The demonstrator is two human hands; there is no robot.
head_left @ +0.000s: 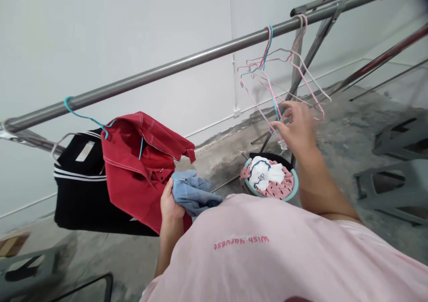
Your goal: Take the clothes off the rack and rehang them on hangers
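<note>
My left hand [171, 204] is closed on a light-blue denim garment [194, 190], bunched in front of my body. My right hand [297, 126] is raised at the lower corner of the pink hangers [270, 88] and a blue hanger [276, 108]. Its thumb and forefinger are apart, with the hanger corners between or just beside them; a firm grip does not show. Left of the denim, a red jacket [127, 168] hangs on a blue hanger [85, 117]. Behind it hangs a black garment [76, 199] with white stripes.
A metal rail [187, 68] runs across, with more pink and white hangers [309, 72] at its right end. Below stands a basket [294, 187] holding white and pink clothes [267, 175]. Grey stools [394, 186] stand at right, another stool [30, 270] at lower left.
</note>
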